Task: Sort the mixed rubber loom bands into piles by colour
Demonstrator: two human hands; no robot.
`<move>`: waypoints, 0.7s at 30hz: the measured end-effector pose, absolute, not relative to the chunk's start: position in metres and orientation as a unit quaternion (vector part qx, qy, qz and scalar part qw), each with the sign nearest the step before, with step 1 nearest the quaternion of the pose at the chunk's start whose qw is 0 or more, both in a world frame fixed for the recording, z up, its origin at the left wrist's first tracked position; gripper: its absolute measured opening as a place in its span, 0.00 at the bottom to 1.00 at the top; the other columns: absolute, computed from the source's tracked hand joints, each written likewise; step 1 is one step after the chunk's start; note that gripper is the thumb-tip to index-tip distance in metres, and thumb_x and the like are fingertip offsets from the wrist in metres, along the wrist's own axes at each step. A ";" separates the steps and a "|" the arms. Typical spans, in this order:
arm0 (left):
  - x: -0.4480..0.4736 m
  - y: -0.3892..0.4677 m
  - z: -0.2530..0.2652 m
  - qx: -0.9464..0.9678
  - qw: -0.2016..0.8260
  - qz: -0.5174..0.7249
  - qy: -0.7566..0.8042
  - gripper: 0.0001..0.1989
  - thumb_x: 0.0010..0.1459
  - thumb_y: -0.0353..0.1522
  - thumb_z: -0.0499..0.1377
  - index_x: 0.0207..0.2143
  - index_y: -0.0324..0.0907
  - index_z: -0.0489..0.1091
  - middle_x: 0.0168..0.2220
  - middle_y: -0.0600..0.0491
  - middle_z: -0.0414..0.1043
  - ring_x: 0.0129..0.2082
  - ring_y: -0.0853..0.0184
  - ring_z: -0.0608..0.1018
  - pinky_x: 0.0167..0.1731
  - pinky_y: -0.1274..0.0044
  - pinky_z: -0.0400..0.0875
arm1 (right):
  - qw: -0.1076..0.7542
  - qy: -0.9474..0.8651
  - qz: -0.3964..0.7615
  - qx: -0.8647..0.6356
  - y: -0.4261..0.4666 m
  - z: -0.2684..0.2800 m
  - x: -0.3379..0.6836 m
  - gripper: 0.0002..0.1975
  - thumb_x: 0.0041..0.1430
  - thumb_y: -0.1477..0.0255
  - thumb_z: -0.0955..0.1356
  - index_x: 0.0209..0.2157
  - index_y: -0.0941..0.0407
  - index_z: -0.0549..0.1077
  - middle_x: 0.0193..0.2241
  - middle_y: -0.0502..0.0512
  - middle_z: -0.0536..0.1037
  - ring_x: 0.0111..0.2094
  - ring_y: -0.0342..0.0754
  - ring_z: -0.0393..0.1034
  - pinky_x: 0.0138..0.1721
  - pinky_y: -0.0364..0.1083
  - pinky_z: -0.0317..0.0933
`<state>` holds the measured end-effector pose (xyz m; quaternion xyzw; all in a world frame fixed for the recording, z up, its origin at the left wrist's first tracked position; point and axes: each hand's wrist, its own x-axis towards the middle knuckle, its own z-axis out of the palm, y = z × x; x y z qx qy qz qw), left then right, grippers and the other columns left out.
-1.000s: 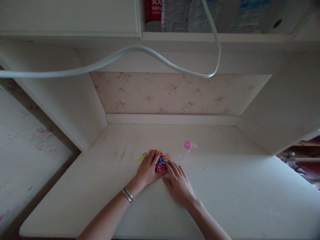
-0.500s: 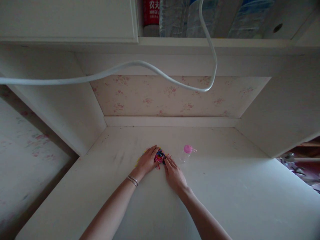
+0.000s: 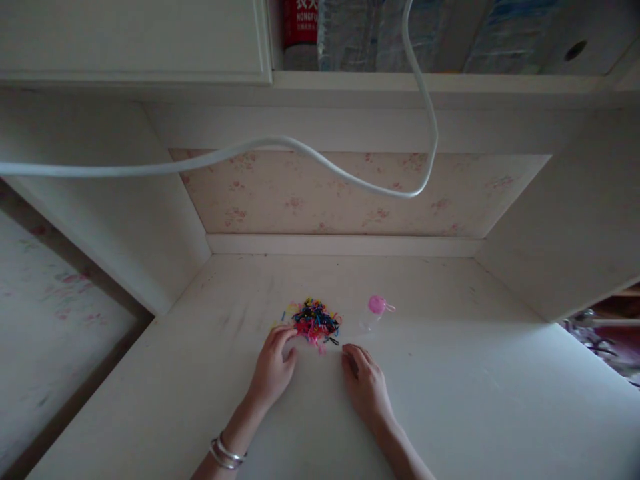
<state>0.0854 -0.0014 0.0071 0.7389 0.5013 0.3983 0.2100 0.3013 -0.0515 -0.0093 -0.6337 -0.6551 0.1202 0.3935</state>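
Note:
A loose heap of small coloured rubber bands [image 3: 316, 321], pink, black, blue and yellow, lies on the white desktop. My left hand [image 3: 273, 367] rests at its lower left edge, fingertips touching the nearest bands and thumb held apart; nothing is seen in its grip. To the lower right of the heap is my right hand [image 3: 367, 385], set on the surface with loosely bent fingers, a gap between thumb and fingers and nothing visible inside. Right of the heap lies a small clear bottle with a pink lid [image 3: 377, 305] and a thin pink loop.
A white cable [image 3: 280, 141] hangs across the view in front of the shelf. Side panels and a flower-patterned back wall [image 3: 320, 200] enclose the desk. Overhead, an open cupboard holds a red package [image 3: 301, 23] and plastic-wrapped packs [image 3: 347, 37].
Both hands have drawn back toward me and apart, off the heap they were cupping. The rubber bands now show as a wider, uncovered pile.

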 end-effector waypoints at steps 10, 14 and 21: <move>0.076 -0.007 0.011 0.601 0.405 0.354 0.591 0.17 0.55 0.43 0.53 0.36 0.41 0.72 0.30 0.53 0.75 0.25 0.68 0.74 0.26 0.79 0.67 | 0.281 -0.715 0.084 -0.634 -0.054 0.003 0.290 0.11 0.62 0.69 0.61 0.43 0.51 0.72 0.35 0.53 0.76 0.34 0.47 0.71 0.36 0.44 0.62; 0.076 -0.011 0.013 0.630 0.389 0.350 0.574 0.13 0.55 0.40 0.53 0.34 0.42 0.73 0.32 0.52 0.76 0.31 0.66 0.76 0.33 0.77 0.68 | 0.240 -0.726 0.063 -0.641 -0.049 0.009 0.279 0.12 0.61 0.69 0.62 0.45 0.48 0.72 0.36 0.51 0.76 0.34 0.47 0.71 0.36 0.45 0.61; 0.074 -0.017 0.013 0.639 0.378 0.354 0.569 0.12 0.54 0.37 0.53 0.34 0.43 0.73 0.33 0.52 0.77 0.33 0.64 0.77 0.36 0.76 0.69 | 0.281 -0.721 0.096 -0.626 -0.035 0.005 0.271 0.12 0.63 0.69 0.61 0.34 0.48 0.77 0.33 0.50 0.77 0.30 0.45 0.72 0.31 0.41 0.61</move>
